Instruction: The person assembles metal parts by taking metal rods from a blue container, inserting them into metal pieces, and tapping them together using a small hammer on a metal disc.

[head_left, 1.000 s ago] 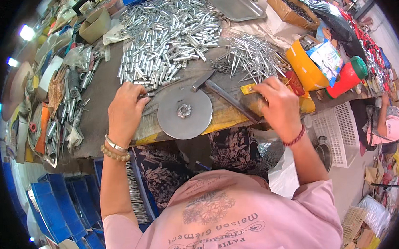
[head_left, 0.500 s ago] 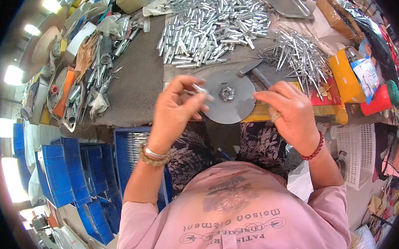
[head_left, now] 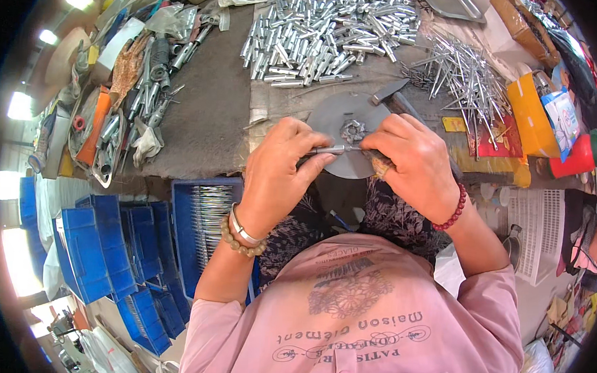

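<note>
Between the fingers of my left hand [head_left: 286,156] is a slim silver metal tube [head_left: 332,150], lying nearly level and pointing right. My right hand [head_left: 413,158] pinches close at the tube's right end; what its fingertips hold is too small to make out. Tape or a cover wraps one right finger. Both hands are over the near part of a round grey disc [head_left: 325,117]. Small metal parts [head_left: 353,130] sit in a cluster on the disc. At its far right edge rests a hammer [head_left: 390,92], its handle partly behind my right hand.
A large heap of silver tubes [head_left: 318,41] covers the back of the bench. Thin metal rods [head_left: 466,80] are piled to its right, beside a yellow box [head_left: 531,113]. Tools [head_left: 139,99] crowd the left. Below left stand blue bins [head_left: 96,244]; a white basket [head_left: 540,230] is at right.
My hands have come together over the disc's near part. The tube has turned level, its right end now meeting my right fingertips. The bench sits slightly differently in view.
</note>
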A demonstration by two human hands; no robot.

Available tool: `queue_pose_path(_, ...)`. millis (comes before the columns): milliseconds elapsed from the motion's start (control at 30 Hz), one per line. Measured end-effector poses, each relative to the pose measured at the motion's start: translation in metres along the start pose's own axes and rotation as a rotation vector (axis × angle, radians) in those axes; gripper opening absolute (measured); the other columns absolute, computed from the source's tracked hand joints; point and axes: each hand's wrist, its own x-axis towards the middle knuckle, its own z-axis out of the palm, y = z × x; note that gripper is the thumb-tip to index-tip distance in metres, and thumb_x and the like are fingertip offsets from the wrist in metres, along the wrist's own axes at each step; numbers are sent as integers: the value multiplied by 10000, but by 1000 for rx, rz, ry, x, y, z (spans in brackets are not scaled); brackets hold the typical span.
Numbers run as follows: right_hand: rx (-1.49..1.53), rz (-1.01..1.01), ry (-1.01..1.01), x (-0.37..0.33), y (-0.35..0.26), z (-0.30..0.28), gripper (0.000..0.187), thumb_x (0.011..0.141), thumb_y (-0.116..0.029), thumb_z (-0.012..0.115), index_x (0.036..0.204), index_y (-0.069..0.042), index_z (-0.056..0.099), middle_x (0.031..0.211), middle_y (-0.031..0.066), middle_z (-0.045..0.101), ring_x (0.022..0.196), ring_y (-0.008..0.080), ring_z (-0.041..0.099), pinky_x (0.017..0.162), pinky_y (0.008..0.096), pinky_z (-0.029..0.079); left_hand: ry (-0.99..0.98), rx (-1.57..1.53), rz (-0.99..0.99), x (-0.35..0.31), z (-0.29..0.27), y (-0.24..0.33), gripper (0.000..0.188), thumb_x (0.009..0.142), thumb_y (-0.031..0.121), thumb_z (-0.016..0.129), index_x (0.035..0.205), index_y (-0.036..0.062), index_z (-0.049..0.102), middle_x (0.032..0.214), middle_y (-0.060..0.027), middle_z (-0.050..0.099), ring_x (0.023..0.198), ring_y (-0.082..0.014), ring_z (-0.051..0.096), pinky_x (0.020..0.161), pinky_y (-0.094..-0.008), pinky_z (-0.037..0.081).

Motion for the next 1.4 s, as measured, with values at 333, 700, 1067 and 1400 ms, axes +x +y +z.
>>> queue_pose_path(333, -74, -129, 43, 0, 6, 6, 182, 785, -50, 723, 959, -96, 746, 935, 44, 610, 914, 262, 644, 824, 401, 543, 64, 55, 122, 0, 8, -9, 157, 879, 143, 829, 1016, 77, 788, 950, -77, 667, 881, -301, 676, 730, -409, 527)
queue_pose_path(700, -86, -211, -16, 7, 8, 7, 175, 790, -75, 723, 962, -95, 744, 925, 41, 616, 907, 257, 647, 810, 390, 539, 150, 60, 149, -11, 17, -7, 192, 880, 73, 838, 1071, 83, 820, 949, -92, 674, 835, -251, 673, 727, -346, 535)
queue_pose_path(1067, -203, -164, -70, 54, 28, 16, 177, 786, -48, 751, 959, -81, 765, 953, 82, 667, 970, 309, 677, 860, 425, 558, 179, 101, 151, -13, 19, -4, 198, 831, 47, 852, 1019, 79, 798, 972, -87, 692, 857, -292, 694, 730, -382, 556)
queue_pose_path(1400, 116, -11, -156, 46, 8, -6, 238, 802, 10, 729, 1034, -41, 708, 988, 139, 716, 920, 374, 704, 813, 442, 567, 197, 127, 192, -12, 17, -5, 175, 858, 52, 823, 1028, 61, 784, 963, -93, 669, 844, -311, 676, 724, -398, 546)
